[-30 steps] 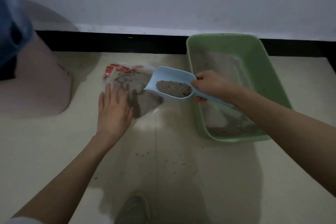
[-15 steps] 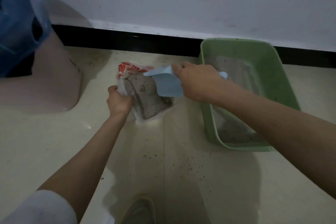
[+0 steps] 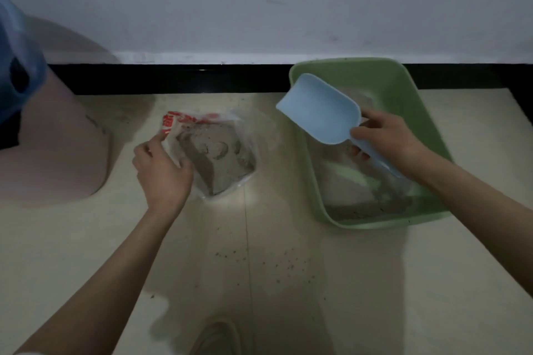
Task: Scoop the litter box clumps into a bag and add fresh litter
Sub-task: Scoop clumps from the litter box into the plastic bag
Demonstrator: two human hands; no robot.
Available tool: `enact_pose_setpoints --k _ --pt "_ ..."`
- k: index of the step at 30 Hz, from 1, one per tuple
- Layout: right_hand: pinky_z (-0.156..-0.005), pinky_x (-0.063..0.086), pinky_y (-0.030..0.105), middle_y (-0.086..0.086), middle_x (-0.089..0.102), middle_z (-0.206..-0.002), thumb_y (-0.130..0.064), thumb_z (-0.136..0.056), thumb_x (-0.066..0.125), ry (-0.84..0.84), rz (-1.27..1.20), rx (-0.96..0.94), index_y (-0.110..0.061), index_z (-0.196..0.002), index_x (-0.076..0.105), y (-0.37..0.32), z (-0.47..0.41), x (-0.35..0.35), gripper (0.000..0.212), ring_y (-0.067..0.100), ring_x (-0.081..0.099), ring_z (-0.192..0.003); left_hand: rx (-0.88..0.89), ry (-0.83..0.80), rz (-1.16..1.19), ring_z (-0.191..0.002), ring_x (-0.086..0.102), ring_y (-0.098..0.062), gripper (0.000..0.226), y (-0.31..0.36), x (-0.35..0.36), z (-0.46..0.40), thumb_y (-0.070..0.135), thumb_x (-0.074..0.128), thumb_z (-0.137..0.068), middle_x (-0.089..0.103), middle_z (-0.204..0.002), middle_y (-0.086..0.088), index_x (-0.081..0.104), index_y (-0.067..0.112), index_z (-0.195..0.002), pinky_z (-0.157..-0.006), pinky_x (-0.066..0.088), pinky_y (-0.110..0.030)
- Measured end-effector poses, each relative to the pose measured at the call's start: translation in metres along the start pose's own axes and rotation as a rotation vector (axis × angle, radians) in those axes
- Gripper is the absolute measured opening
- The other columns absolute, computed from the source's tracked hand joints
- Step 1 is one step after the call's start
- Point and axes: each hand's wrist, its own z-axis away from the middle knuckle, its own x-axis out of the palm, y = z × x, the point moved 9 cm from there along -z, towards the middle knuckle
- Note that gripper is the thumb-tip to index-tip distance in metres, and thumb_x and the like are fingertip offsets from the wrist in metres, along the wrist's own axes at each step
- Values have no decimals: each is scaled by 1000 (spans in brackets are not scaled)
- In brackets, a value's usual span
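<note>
The left hand (image 3: 161, 170), left of frame centre, has its fingers curled, pinching the left edge of the bag (image 3: 213, 153) between thumb and fingers; the forefinger tip reaches up to the red-printed rim. The bag is clear plastic, lying on the floor (image 3: 86, 239) at centre frame, its mouth toward the upper left and a grey mass of litter filling its body down to the lower right. The right hand (image 3: 389, 138), right of centre, has its fingers wrapped round the handle of the scoop (image 3: 320, 109), the thumb lying along the top near where the handle joins the bowl; the fingertips show below the handle. The scoop is pale blue, its long axis running from lower right to upper left, with the open end pointing to the upper left and raised. No litter shows in its bowl. It is held over the left part of the box (image 3: 427, 112). The box is green, standing on the floor at the right of the frame against the black skirting (image 3: 173, 78), long axis running from the top of the frame toward the lower right. Grey litter lies thin across its bottom, with green base showing in patches. Loose grains are scattered over the floor below the bag and box. A pink object (image 3: 57, 153) stands at the left edge, and a shoe (image 3: 216, 337) shows at the bottom centre.
</note>
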Motion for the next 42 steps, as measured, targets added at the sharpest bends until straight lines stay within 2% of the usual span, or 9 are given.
enact_pose_setpoints --k 3,9,13,17,21,25,33,38,42 --pt "-52 50 26 13 61 -84 -7 -89 51 112 64 93 -11 -136 45 43 1 -41 47 21 58 -57 208 92 -35 -117 40 -40 44 58 5 24 5 55 -80 43 -126 -25 48 1 -123 -97 32 -45" --pt "-76 43 35 23 56 -123 -9 -90 49 102 560 149 -9 -140 32 103 5 -73 53 38 57 -102 560 -342 93 -113 47 -31 35 140 108 87 4 50 -87 47 -122 -19 49 0 -122 -96 34 -26" --pt "-75 44 37 26 52 -125 -6 -89 47 91 972 95 -11 -147 15 119 7 -75 67 40 57 -102 505 -420 57 -129 35 -29 50 163 154 96 18 45 -94 34 -140 -18 30 2 -139 -106 30 -35" --pt "-62 40 29 25 63 -89 -14 -85 55 94 680 220 -2 -101 58 128 13 -84 21 38 63 -85 351 -428 58 -137 22 -31 66 174 180 89 24 42 -96 20 -150 -18 7 4 -147 -110 24 -39" --pt "-43 34 20 11 52 -52 -13 -84 52 -38 416 453 -1 -65 56 154 28 -96 24 21 47 -44 249 -436 102 -138 21 -31 71 182 194 83 21 41 -96 9 -153 -18 -7 5 -147 -108 25 -36" --pt "-48 42 24 15 56 -60 -12 -89 48 -139 389 486 0 -72 55 164 27 -91 22 23 52 -51 219 -398 106 -137 23 -33 68 184 200 59 15 39 -96 17 -152 -18 -5 4 -147 -109 27 -38" --pt "-54 48 29 21 63 -77 -8 -89 46 -74 199 439 1 -69 54 132 -58 -62 24 26 57 -56 211 -335 203 -118 50 -29 53 172 207 49 18 35 -94 45 -135 -12 16 14 -143 -94 47 -49" --pt "-44 38 26 11 49 -69 -8 -96 40 -5 -59 445 -11 -104 43 115 -106 -55 8 18 46 -52 202 -353 215 -123 46 -27 56 173 209 51 17 32 -95 39 -141 -11 9 20 -147 -99 43 -46" --pt "-41 34 25 12 47 -64 -7 -94 45 70 -216 499 2 -86 48 129 -125 -47 13 18 44 -48 193 -359 218 -128 41 -25 61 176 208 55 11 30 -95 33 -146 -10 2 19 -149 -105 38 -40"
